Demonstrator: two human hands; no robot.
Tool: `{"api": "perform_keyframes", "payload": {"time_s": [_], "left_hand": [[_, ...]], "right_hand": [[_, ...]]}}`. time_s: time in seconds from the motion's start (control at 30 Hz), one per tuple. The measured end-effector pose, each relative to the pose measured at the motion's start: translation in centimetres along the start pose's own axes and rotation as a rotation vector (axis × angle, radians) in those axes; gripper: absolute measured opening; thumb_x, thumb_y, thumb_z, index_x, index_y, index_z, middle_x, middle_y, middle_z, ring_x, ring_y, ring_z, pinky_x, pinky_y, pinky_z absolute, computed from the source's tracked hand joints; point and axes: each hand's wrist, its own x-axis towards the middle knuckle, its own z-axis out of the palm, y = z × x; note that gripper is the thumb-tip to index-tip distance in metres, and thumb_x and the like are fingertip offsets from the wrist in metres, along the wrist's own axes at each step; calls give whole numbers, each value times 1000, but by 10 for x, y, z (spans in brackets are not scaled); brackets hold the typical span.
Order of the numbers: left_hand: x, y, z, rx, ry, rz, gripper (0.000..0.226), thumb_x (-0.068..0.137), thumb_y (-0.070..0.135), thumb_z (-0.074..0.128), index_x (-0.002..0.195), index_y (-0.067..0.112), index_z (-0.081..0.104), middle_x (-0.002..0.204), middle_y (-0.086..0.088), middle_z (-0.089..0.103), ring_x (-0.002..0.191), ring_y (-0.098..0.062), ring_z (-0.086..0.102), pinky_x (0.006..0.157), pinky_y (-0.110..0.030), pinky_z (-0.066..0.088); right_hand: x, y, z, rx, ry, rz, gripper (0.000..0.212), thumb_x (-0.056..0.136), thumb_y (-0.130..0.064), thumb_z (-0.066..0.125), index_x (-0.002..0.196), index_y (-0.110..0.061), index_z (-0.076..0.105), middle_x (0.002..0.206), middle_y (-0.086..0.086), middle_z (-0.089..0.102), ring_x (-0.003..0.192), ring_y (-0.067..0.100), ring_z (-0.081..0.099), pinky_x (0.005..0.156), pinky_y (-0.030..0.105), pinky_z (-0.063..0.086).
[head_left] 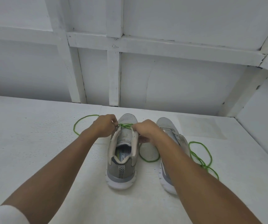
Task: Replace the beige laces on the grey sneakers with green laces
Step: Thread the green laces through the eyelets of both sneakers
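Two grey shoes stand side by side on the white surface [41,143], heels near, toes far. The left shoe [122,167] is pulled open wide, and a green lace [125,125] crosses it at the far holes. The left hand [105,127] pinches the lace at the shoe's left edge. The right hand [147,131] curls round the right flap. I cannot tell if it holds the lace too. Loops of lace lie far left and between the shoes. The right shoe [164,125] sits partly under the right arm, and another lace [200,160] lies looped just right of it.
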Motion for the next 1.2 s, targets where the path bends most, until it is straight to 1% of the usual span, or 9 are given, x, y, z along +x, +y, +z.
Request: {"api": "perform_keyframes", "payload": {"time_s": [0.07, 0.17, 0.27, 0.37, 0.6, 0.7, 0.83, 0.93, 1.2], "left_hand": [[1, 0, -3, 24, 5, 9, 18, 95, 24, 53, 79, 32, 54, 101, 1, 68, 98, -24, 59, 89, -42, 48], [4, 6, -8, 7, 25, 62, 10, 94, 23, 57, 92, 24, 68, 98, 2, 66, 93, -18, 56, 81, -29, 44], [3, 19, -11, -18, 43, 146, 15, 91, 23, 62, 98, 18, 74, 92, 2, 67, 88, -13, 55, 75, -21, 39], [3, 31, -7, -2, 8, 183, 15, 88, 22, 66, 98, 20, 77, 94, 3, 71, 90, -12, 59, 78, -21, 42], [5, 39, -4, -10, -64, 187, 13, 83, 19, 71, 95, 20, 76, 95, 3, 72, 88, -10, 61, 78, -19, 45], [6, 42, -7, 19, -100, 195, 11, 82, 19, 72, 93, 20, 76, 95, 3, 73, 91, -11, 62, 80, -20, 46], [5, 44, -7, 56, -115, 205, 11, 82, 18, 72, 91, 21, 76, 95, 3, 73, 89, -11, 62, 77, -20, 45], [5, 46, -6, 62, -113, 205, 11, 81, 17, 71, 89, 22, 76, 92, 3, 73, 86, -9, 60, 75, -19, 44], [6, 47, -4, 88, -102, 202, 10, 80, 18, 72, 86, 24, 76, 92, 3, 73, 90, -12, 63, 77, -22, 48]], "right_hand": [[1, 6, -1, 102, -6, 42, 4, 88, -9, 56, 85, -7, 59, 77, 10, 61, 65, 24, 61, 67, 37, 58], [2, 11, -3, 213, -15, 100, 9, 90, -4, 51, 83, -7, 56, 77, 12, 61, 64, 23, 60, 67, 35, 57], [5, 16, -2, 304, -20, 129, 12, 89, 0, 48, 82, -6, 55, 77, 13, 60, 67, 25, 60, 71, 38, 56], [9, 20, 0, 376, -35, 154, 15, 89, 3, 45, 86, -4, 57, 85, 17, 60, 78, 30, 60, 89, 48, 53], [16, 26, 3, 471, -33, 182, 23, 90, 10, 38, 92, -1, 59, 94, 21, 60, 88, 32, 59, 93, 52, 51], [16, 27, 3, 493, -28, 187, 23, 90, 10, 39, 88, -1, 59, 91, 21, 59, 85, 32, 58, 90, 51, 52], [14, 28, 2, 495, -24, 185, 23, 91, 10, 41, 87, -2, 60, 85, 18, 60, 73, 28, 59, 69, 40, 54], [12, 28, 1, 493, -22, 184, 24, 90, 9, 42, 83, -4, 61, 81, 15, 60, 70, 25, 59, 62, 36, 54], [9, 27, -1, 504, -38, 178, 22, 91, 10, 41, 85, -1, 60, 82, 17, 60, 73, 27, 60, 74, 43, 55]]}}
